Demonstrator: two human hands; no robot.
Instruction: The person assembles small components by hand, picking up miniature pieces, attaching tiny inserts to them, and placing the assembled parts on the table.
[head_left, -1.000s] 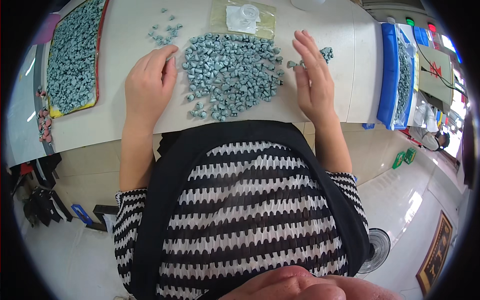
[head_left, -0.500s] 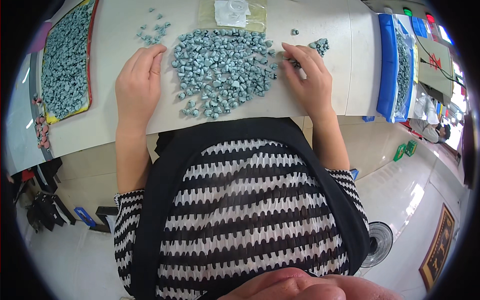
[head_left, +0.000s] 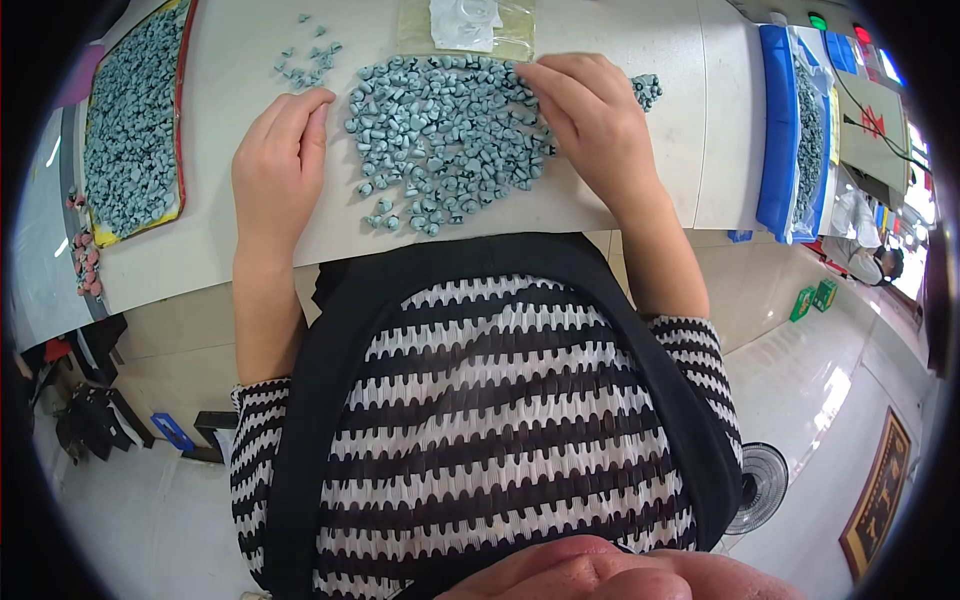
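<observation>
The step in hand looks like sorting through the heap of small blue-grey moulded parts (head_left: 445,135) spread near the front edge of the white tabletop (head_left: 640,195). The left hand (head_left: 280,170) lies flat and open on the tabletop just left of the heap, fingers together, holding nothing. The right hand (head_left: 590,125) rests on the heap's right side, fingers curled down among the parts; whether its grip has closed on one, I cannot tell. A few stray parts (head_left: 305,58) lie toward the far edge. The next move probably calls for a fine fingertip pinch to single out one piece without scattering its neighbours.
</observation>
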